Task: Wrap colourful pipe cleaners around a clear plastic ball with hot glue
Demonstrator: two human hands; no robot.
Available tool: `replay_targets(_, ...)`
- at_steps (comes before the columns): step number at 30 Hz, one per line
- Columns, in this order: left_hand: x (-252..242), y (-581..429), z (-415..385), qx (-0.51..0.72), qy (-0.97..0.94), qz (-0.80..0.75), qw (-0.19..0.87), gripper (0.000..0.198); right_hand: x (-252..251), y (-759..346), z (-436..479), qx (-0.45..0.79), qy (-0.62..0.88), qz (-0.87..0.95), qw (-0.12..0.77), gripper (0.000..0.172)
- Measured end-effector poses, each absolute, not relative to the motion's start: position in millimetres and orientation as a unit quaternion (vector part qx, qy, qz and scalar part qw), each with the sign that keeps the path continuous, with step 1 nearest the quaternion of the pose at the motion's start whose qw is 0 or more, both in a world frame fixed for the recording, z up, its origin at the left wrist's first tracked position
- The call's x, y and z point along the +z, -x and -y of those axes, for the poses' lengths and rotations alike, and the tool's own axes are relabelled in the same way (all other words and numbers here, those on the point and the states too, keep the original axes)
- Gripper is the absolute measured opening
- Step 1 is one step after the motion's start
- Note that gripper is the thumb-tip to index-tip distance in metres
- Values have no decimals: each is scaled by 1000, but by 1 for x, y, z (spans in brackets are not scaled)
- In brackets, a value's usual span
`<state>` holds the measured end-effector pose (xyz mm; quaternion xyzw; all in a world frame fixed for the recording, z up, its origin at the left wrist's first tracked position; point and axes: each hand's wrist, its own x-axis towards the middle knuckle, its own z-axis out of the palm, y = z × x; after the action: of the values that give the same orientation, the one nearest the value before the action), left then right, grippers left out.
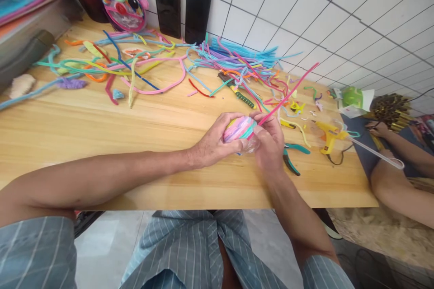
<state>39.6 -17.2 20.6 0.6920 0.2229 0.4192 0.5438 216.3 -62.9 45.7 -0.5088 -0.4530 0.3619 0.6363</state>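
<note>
A rounded ball wrapped in pink, purple, yellow and teal pipe cleaners point(240, 128) is held between my hands over the wooden table. My left hand point(217, 142) wraps its left side, with the thumb along the lower edge. My right hand point(270, 140) pinches a long pink pipe cleaner point(291, 92) at the ball's right side; its free end points up and right. Clear shiny material shows at the ball's underside. Pliers with teal handles point(292, 158) lie just right of my right hand.
Loose pipe cleaners point(237, 54) lie along the back of the table point(84, 122), by two phones point(197, 11) and a decorated face figure point(120, 4). A green-and-black cutter point(242, 95) lies behind the ball. At right are a yellow glue gun point(328, 135) and another person's arms point(396, 180).
</note>
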Motion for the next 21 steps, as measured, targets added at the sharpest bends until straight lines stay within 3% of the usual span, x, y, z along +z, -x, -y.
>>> replay_targets(6, 18, -41, 15, 436, -685, -246, 530, 65, 42, -215, 61, 372, 506, 446, 637, 29)
replay_targets(14, 14, -43, 9, 454, -673, -270, 518, 68, 41, -217, 61, 384, 515, 496, 584, 52)
replay_targets(21, 12, -41, 6, 428, -691, -238, 532, 71, 41, -218, 59, 409, 510, 478, 587, 52)
